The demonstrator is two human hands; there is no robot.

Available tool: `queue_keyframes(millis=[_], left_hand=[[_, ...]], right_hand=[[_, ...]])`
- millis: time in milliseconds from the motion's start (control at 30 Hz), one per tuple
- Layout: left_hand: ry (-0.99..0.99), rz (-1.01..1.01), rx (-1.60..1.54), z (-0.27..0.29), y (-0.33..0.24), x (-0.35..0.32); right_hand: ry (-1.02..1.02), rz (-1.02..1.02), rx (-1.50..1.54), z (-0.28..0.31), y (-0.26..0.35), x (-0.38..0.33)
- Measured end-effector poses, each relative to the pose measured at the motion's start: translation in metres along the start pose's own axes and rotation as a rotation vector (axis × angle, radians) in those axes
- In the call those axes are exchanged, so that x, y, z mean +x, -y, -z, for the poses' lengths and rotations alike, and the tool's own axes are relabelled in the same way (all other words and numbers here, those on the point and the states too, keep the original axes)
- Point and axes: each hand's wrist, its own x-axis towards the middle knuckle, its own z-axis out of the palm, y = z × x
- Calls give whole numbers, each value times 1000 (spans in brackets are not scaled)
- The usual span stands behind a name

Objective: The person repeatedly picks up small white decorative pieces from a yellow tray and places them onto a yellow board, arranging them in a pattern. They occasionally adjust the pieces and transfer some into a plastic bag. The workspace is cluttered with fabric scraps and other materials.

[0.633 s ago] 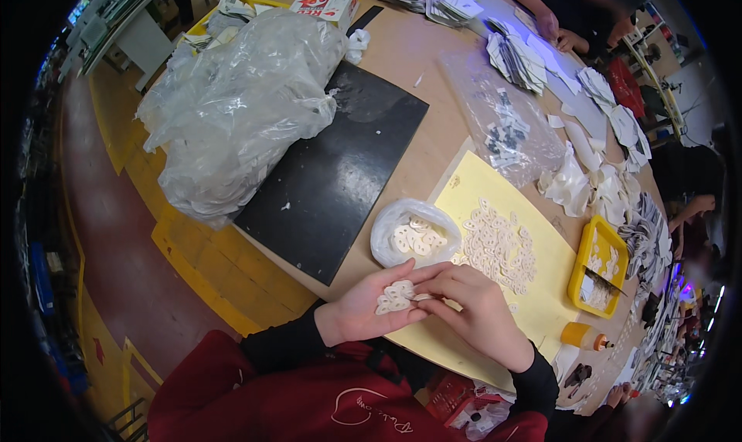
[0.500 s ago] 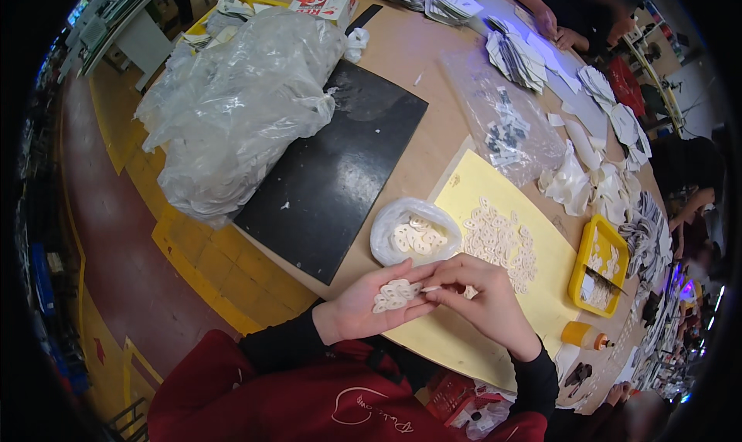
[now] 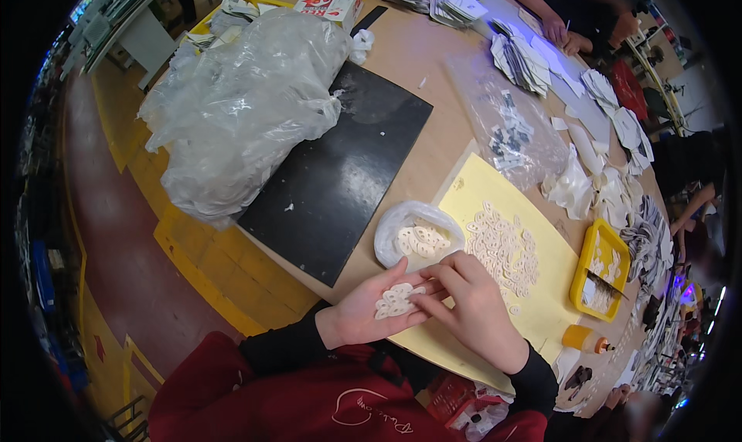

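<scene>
My left hand (image 3: 363, 309) lies palm up and cradles a fan of small flat cream oval pieces (image 3: 396, 300) with holes in them. Over its fingers, my right hand (image 3: 475, 307) has thumb and fingertips drawn together at the edge of that fan; what they pinch is hidden. Just beyond my hands sits a clear plastic bag (image 3: 384, 237), its rim spread, with more cream pieces (image 3: 421, 239) inside. A loose heap of like pieces (image 3: 502, 249) lies on a yellow sheet (image 3: 468, 187) right of the bag.
A black board (image 3: 340, 179) and a big clear plastic bag (image 3: 239, 110) lie to the left. At right are a yellow tray (image 3: 576, 287) of pieces and an orange bottle (image 3: 585, 338). Stacked cut parts (image 3: 519, 59) stand farther back, near another person's hands (image 3: 564, 36).
My right fingertips have moved left onto the edge of the fan of pieces. The small piece seen between them before is now hidden. My left hand stays nearly still.
</scene>
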Motion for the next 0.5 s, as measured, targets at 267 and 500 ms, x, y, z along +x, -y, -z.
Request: queue_keyframes(millis=[267, 500], left_hand=[[-280, 0, 163, -9, 5, 4], [-194, -42, 256, -19, 3, 4]], right_hand=[[46, -78, 186, 2, -2, -10], [130, -231, 282, 5, 9, -10]])
